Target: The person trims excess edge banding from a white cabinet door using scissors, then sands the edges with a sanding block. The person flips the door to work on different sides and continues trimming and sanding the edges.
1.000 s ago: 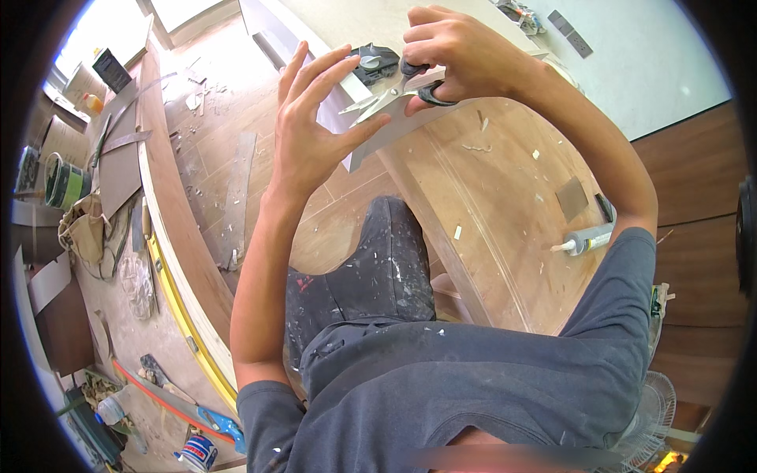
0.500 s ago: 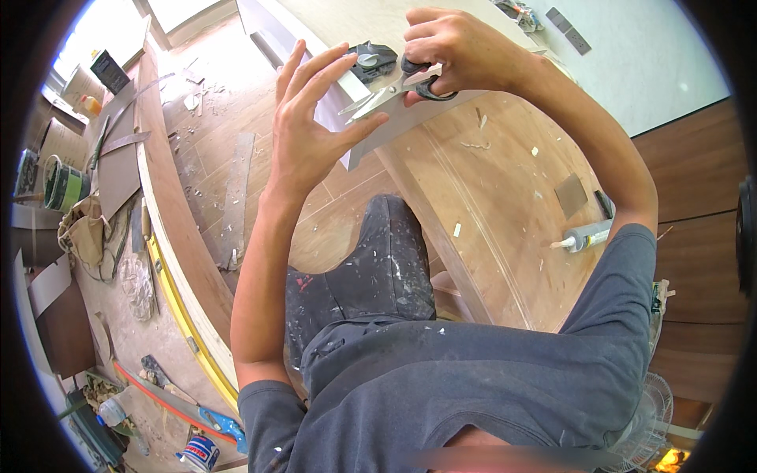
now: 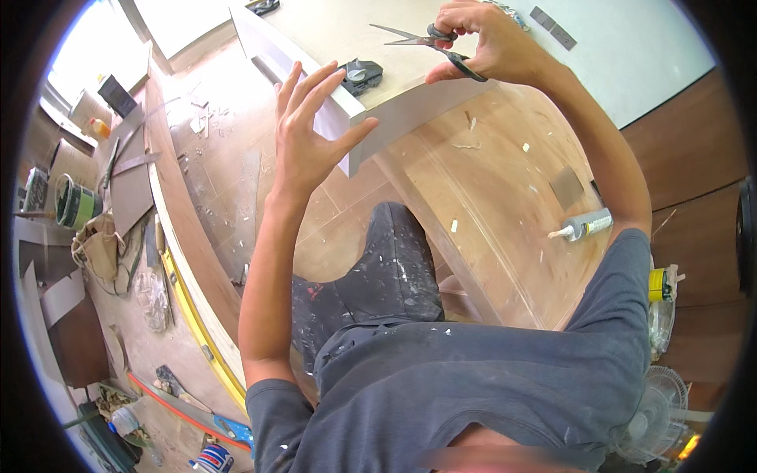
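My right hand grips a pair of scissors by the black handles, with the blades parted and pointing left over the light panel. My left hand is held up at the corner of the white edge strip, its fingers spread and the thumb out toward the strip. Whether the left fingers touch the strip I cannot tell. Between the two hands, a small black tool with a round grey part lies on the panel close to its edge.
Below the panel, a sealant cartridge and a small brown square lie on a wooden board. At left are a yellow spirit level, a handsaw and a green-labelled bucket. A fan stands lower right.
The scissors in my right hand have moved up and away from my left hand, their blades now opened wider. My left hand has dropped slightly and stays spread.
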{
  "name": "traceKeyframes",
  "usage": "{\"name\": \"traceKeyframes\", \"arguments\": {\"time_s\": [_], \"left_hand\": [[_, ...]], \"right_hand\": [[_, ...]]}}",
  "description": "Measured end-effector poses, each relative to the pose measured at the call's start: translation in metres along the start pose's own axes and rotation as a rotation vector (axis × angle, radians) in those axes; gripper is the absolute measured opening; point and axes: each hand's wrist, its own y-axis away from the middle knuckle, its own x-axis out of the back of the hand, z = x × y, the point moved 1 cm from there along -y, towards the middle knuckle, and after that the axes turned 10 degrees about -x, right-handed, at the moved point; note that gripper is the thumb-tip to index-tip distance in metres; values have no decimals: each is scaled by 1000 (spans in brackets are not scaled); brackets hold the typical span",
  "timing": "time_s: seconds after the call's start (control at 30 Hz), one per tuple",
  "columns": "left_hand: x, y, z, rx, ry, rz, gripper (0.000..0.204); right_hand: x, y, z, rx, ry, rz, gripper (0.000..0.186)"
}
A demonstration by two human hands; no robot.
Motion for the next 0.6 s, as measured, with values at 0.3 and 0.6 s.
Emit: {"name": "traceKeyframes", "arguments": {"time_s": [0.3,0.6], "left_hand": [[16,-14,-11,30,14,-106,49],[12,-14,-1,-106,-106,-295,74]], "right_hand": [[-19,71,-58,-362,-296,-352,62],[-69,212,-113,-760,-946,-657,76]]}}
